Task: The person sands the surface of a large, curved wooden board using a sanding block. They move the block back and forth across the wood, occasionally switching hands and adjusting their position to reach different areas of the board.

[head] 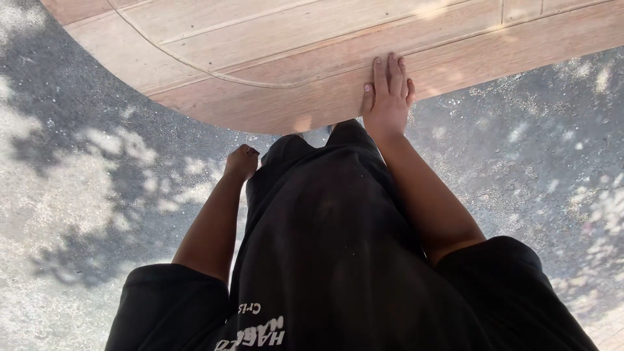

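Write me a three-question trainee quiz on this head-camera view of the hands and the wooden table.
1. True or false: the right hand lies flat on the wooden table near its curved edge.
2. Multiple choice: where is the left hand? A) pressed on the tabletop B) hanging loosely curled beside the black shirt, off the table C) gripping a tool
3. Short answer: what surface lies below the table?

Key:
1. True; its fingers are together, pointing away from the person.
2. B
3. Grey pavement dappled with sun and leaf shadow.
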